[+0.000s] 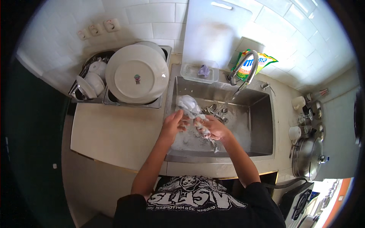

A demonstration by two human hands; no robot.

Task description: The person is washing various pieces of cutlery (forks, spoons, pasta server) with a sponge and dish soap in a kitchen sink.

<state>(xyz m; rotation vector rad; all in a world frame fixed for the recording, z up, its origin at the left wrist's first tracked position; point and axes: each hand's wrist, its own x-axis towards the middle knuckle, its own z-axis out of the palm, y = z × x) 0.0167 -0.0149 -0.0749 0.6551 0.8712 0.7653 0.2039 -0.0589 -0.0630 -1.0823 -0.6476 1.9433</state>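
My right hand [212, 128] is closed around soapy cutlery, whose ends stick out below it over the sink [261, 128]. My left hand [174, 122] is just to the left, its fingers spread and partly curled, beside a whitish, sudsy wet item [188, 106] that looks like a cloth or net; whether the hand touches it I cannot tell. More metal cutlery [212, 108] lies on the sink floor behind my hands. Water runs from the curved faucet [252, 67] into the basin, and foam covers part of its floor.
A large white plate [137, 74] and small white cups [95, 81] stand in a rack left of the sink. Behind the basin are a plastic tray [199, 71] with a purple scrubber and a detergent pouch [261, 62]. A lidded steel pot [308, 159] and mugs stand at the right.
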